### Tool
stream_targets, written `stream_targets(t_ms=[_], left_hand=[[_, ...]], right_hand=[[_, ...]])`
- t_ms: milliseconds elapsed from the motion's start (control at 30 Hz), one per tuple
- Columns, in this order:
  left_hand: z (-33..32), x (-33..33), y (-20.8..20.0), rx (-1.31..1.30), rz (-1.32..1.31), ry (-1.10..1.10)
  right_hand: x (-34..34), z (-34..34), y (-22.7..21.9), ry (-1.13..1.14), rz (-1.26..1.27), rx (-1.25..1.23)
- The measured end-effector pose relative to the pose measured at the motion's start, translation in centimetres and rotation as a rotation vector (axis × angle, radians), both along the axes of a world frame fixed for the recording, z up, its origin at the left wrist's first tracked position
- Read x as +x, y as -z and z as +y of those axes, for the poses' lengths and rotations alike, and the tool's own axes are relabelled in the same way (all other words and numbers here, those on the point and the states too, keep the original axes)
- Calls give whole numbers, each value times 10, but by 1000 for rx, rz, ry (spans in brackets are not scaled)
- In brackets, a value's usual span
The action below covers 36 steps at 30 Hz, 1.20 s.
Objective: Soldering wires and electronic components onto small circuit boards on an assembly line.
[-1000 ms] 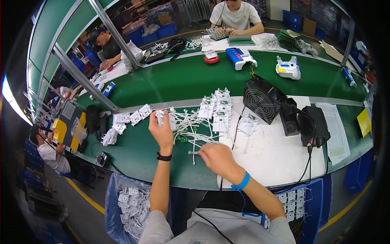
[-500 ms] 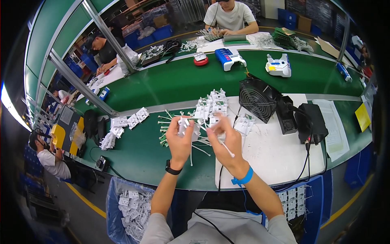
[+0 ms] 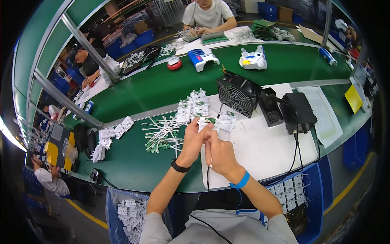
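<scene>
My left hand (image 3: 192, 142) is closed on a white plastic housing (image 3: 204, 120), which has a small piece of green circuit board (image 3: 210, 120) showing at its top. Pressed up against the same housing are the bent fingers of my right hand (image 3: 222, 155). A white cable end (image 3: 211, 165) pokes out below these fingers; the rest of the cable is hidden in the hand. Left of my hands lies a loose pile of white cables with small green boards (image 3: 162, 134). Behind them several white housings (image 3: 193, 105) stand grouped, and another housing (image 3: 228, 121) lies on the white sheet.
A black fan (image 3: 237, 95) and a black power box (image 3: 300, 112) stand at the right on the white sheet (image 3: 260, 150). More housings (image 3: 106, 133) lie at the left. Bins of parts (image 3: 132, 215) sit below the table edge. Across the bench a person (image 3: 209, 18) works.
My hands have come together, the right fingers now at the housing. A green board piece now shows in it. The view has shifted, so the bench appears further left.
</scene>
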<state>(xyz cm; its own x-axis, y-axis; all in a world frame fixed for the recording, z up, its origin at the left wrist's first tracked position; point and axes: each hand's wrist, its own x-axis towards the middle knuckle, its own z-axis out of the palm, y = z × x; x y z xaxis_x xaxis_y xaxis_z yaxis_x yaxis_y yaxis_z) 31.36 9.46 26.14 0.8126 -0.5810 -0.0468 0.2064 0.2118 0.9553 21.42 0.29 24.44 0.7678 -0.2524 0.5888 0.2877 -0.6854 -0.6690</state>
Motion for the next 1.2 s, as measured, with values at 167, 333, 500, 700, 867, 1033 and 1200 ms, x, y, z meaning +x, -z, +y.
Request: stream_targets(t_ms=[167,333,500,700,867,1033,1200], left_hand=[[-16,7,15,194,-296,-6],[-26,-7,21,354,-442,200],[-48,-21,45,407,-508,301],[-58,-29,56,359,-529,301],[-58,-34,62,333,-531,274],[-63,-40,53,374,-650,261],[-57,-46,47,469,-822,241]], right_hand=[[-33,-44,-11,-188,283,15],[-60,-115,11,107,361,186],[-43,-172,29,273,265,750],[-25,-187,16,429,100,718],[-14,-194,29,464,30,677],[-9,-201,52,533,51,607],[-12,-175,49,358,131,478]])
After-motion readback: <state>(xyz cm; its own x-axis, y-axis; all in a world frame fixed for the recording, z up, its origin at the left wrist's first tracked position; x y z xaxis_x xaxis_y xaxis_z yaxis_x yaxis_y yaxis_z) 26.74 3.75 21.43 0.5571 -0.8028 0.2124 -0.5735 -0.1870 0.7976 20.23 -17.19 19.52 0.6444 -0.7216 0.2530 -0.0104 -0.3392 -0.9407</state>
